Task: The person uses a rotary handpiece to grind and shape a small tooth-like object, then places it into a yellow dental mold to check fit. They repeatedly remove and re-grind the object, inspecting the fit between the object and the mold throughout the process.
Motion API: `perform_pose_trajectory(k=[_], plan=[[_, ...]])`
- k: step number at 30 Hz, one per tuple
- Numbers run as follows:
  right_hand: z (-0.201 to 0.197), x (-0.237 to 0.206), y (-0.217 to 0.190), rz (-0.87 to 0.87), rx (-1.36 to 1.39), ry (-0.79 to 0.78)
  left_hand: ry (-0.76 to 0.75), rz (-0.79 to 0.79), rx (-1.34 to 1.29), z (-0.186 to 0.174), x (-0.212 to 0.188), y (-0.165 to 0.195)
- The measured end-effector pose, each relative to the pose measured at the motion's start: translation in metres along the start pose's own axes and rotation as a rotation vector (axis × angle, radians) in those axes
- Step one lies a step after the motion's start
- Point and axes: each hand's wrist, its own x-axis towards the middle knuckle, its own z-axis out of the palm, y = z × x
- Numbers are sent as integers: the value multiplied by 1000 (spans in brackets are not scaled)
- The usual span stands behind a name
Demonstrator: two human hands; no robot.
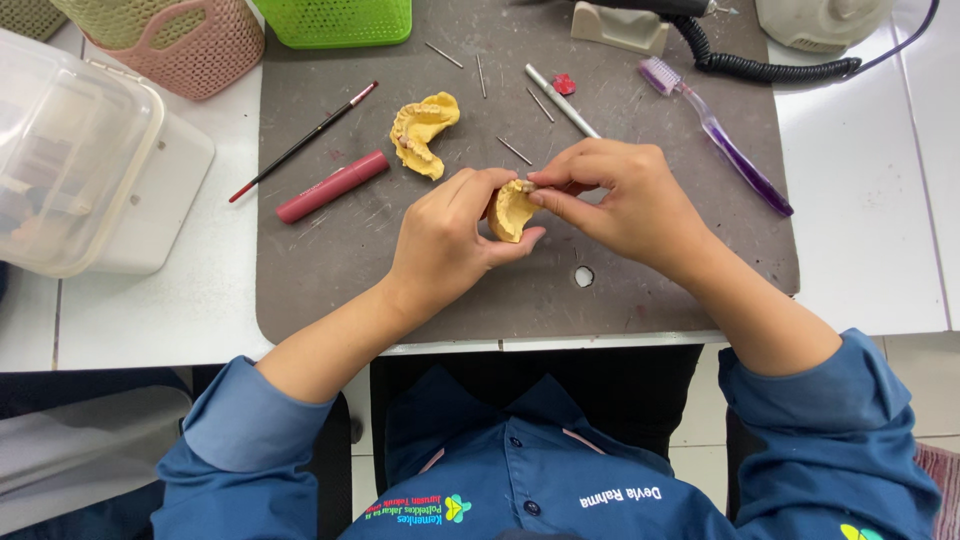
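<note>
Over the middle of the grey work mat (350, 260), which lies on the white desk (860, 200), the left hand (450, 240) is curled around a yellow dental cast (512, 212), thumb under it and fingers closed over its back, holding it just above the mat. The right hand (620, 195) meets it from the other side, thumb and forefinger pinched tight on the cast's upper edge (whether a small tool sits in that pinch cannot be told). A second yellow cast (424, 132) lies on the mat beyond the left hand, well apart from the held one. Toward the mat's left part lie a pink stick (332, 186) and a thin brush (303, 142), the brush reaching past the mat's edge onto the desk. Beyond the right hand, on the mat's far part, rest a white pen-like tool (562, 100) and a few thin metal pins (514, 151); a purple toothbrush (722, 138) lies slanted toward the mat's right edge. Off the mat's left edge stands a clear plastic box (70, 150), and at its far left corner a pink basket (195, 45) and a green basket (335, 20).
</note>
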Motion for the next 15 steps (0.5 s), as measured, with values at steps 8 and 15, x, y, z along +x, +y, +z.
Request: perform_pose_trajectory(k=[8, 15], plan=[[-16, 1, -20, -12, 17, 35, -84, -40, -103, -17, 22, 21], [-22, -4, -43, 4, 41, 41, -88, -49, -92, -31, 27, 38]])
